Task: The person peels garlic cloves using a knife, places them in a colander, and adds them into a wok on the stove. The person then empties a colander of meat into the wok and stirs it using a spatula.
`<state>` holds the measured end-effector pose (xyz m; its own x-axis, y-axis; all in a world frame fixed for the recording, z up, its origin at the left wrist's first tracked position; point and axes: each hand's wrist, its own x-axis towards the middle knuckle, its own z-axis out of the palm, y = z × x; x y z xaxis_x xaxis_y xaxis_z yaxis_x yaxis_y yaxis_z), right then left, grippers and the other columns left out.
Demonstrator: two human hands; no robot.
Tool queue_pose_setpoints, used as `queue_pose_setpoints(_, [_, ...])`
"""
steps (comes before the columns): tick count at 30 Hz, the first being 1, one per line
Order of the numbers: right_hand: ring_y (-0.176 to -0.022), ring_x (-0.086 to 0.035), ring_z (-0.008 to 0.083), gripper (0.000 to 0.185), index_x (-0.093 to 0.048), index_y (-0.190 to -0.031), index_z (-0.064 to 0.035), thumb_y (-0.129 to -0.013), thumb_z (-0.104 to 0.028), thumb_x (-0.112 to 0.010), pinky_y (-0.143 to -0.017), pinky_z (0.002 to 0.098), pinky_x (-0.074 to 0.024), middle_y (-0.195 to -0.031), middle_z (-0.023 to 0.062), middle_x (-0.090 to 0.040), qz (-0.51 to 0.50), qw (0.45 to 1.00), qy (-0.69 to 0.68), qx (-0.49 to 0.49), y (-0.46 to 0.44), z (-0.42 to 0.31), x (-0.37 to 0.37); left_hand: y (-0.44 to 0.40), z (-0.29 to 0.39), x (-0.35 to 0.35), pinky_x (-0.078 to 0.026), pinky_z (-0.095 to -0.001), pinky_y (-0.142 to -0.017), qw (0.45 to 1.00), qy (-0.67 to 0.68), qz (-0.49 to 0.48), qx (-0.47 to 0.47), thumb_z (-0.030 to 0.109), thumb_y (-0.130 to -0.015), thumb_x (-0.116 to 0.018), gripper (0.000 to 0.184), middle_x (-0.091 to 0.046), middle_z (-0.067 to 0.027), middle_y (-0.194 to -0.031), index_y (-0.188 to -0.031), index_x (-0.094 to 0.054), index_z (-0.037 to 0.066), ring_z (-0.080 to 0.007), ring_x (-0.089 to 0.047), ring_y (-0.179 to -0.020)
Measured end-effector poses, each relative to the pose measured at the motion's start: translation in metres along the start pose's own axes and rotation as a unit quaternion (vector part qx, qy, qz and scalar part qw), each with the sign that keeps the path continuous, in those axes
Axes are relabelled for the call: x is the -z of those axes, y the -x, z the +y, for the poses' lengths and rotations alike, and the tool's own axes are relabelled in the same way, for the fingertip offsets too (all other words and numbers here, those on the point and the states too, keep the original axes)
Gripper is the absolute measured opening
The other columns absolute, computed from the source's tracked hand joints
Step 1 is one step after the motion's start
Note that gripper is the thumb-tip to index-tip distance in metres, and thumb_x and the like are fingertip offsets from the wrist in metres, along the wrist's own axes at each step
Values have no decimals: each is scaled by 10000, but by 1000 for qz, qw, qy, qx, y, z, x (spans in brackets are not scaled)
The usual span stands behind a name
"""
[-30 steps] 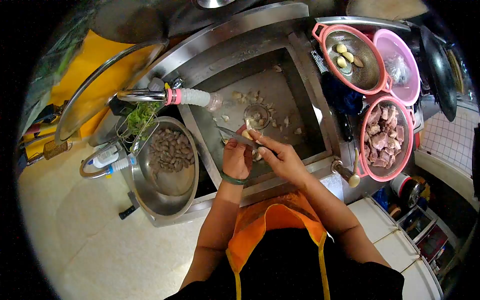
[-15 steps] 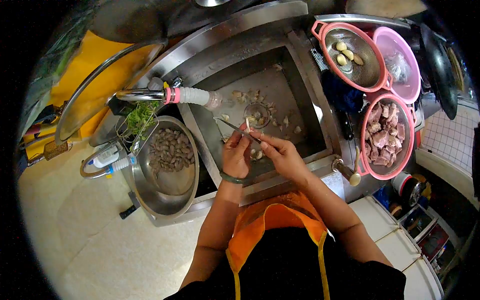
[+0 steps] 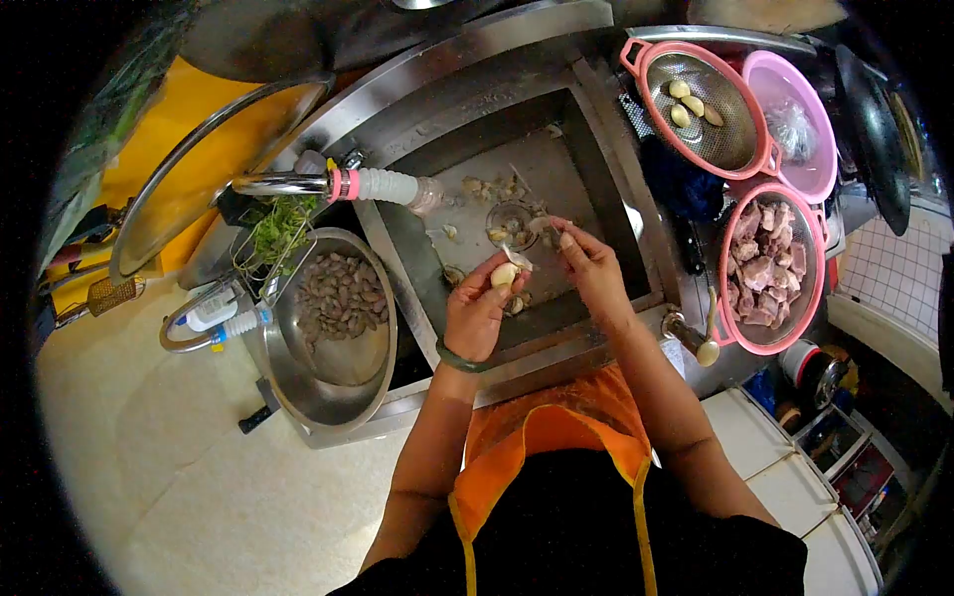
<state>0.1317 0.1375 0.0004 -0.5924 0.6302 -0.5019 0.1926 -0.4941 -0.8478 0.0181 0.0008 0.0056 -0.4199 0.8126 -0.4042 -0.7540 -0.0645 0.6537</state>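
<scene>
My left hand [image 3: 475, 313] pinches a pale garlic clove [image 3: 504, 275] above the sink, with a piece of whitish skin at its upper end. To its right, my right hand [image 3: 594, 270] is closed round a small knife, whose thin, blurred blade [image 3: 521, 180] points up and to the left. The two hands are apart. Below them, a small round bowl [image 3: 511, 224] with bits of garlic lies on the floor of the metal sink [image 3: 586, 149]. Garlic pieces and skins [image 3: 475, 189] are scattered around the bowl.
A faucet hose [image 3: 390, 187] reaches over the sink's left side. Left of it stands a metal basin [image 3: 348, 372] of brown oval pieces. On the right are a pink strainer [image 3: 730, 157] with garlic cloves, a pink bowl [image 3: 817, 179], and another strainer with raw meat [image 3: 763, 268].
The hands have moved apart, the right one up and right with the knife, whose blade has turned upward. The clove in my left hand now shows plainly.
</scene>
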Motion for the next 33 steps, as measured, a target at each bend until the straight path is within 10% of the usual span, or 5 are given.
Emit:
queue_pose_setpoints(5, [-916, -537, 101, 382, -472, -1279, -49, -924, -192, -482, -809, 224, -421, -1030, 52, -610, 12, 987, 144, 63, 15, 3, -3, -6, -1, 0, -475, -323, -883, 997, 43, 64, 18, 55, -868, -506, 308, -560, -146, -1121, -1172, -487, 12, -260, -572, -1006])
queue_pose_setpoints(11, [-1058, -549, 185, 391, -475, -1277, -97, -906, -215, -510, -881, 294, -418, -1207, 139, -555, -102, 983, 121, 98, 41, 19, -34, -9, -17, 12, -456, -327, -886, 975, 167, 147, -3, 59, -871, -497, 356, -545, -115, -1168, -1224, -458, 79, -212, -565, -996])
queue_pose_setpoints(21, [-1091, -549, 222, 364, -483, -1270, -125, -909, -164, -489, -885, 307, -425, -1179, 153, -564, -84, 981, 149, 96, 41, 8, -36, 7, -9, -15, -400, -319, -946, 984, 82, 155, -12, 58, -887, -475, 324, -506, -90, -1229, -1211, -476, 41, -194, -507, -1092])
queue_pose_setpoints(33, [-788, -609, 364, 356, -502, -1247, -273, -891, -259, -506, -645, 402, -494, -973, 158, -628, -33, 942, 302, 143, 45, 13, -41, 8, -10, -15, -398, -281, -895, 985, 25, 150, -82, 100, -894, -502, 304, -529, -86, -1187, -1188, -466, 32, -156, -509, -1051])
